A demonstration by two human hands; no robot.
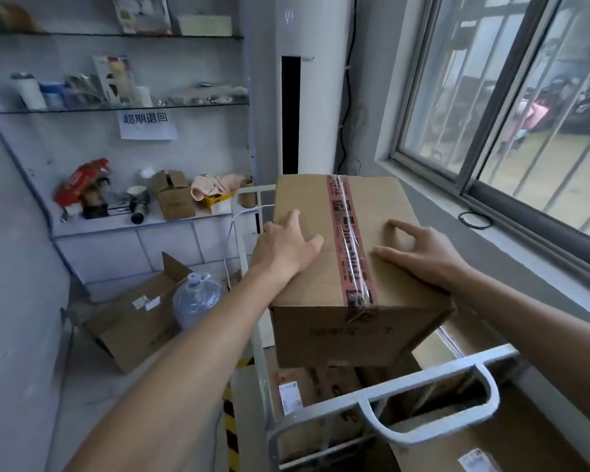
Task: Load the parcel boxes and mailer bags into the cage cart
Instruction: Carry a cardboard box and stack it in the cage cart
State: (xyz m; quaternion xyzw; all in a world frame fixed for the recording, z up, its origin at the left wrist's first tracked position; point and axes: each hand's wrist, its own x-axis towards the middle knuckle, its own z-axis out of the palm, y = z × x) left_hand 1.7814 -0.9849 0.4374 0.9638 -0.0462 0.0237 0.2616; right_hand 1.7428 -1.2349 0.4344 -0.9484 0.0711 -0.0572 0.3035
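Above the tubular cage cart point(426, 374), my left hand point(286, 247) and right hand point(419, 255) lie flat, fingers spread, gripping nothing, on a rectangular cardboard box point(382, 206) sealed with red tape point(346, 233).

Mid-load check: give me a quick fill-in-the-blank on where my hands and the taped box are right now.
1. On the taped box, the left hand and right hand both lie on its ___ face.
2. The tape along it is ___ in colour.
3. The window lies on the person's ___ side.
Missing: top; red; right.
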